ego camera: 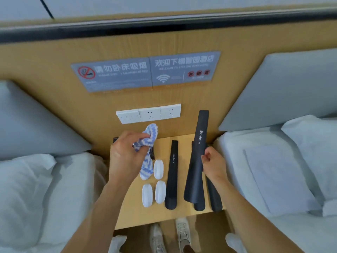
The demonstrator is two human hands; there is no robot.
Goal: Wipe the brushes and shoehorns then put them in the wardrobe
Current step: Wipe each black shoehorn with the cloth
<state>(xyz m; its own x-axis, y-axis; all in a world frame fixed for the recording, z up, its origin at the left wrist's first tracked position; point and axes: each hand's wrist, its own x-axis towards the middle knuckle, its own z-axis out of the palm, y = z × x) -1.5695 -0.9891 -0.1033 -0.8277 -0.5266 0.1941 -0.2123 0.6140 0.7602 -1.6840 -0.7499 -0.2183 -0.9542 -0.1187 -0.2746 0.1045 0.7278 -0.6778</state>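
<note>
My right hand [213,163] grips a long black shoehorn [197,152] by its middle and holds it tilted above the wooden nightstand [182,219]. My left hand [125,154] holds a blue-and-white striped cloth [148,143] bunched in its fingers, with one end hanging down. Another black shoehorn [172,178] lies flat on the nightstand. Two more black shoehorns [214,199] lie partly hidden under the lifted one and my right hand. Three white oval brushes [158,181] sit left of the shoehorns.
Beds with white pillows [23,189] flank the nightstand on both sides. The wooden wall panel behind carries white sockets [148,114] and grey signs [145,70]. A dark item [152,152] lies under the cloth. My shoes [182,232] stand on the floor below.
</note>
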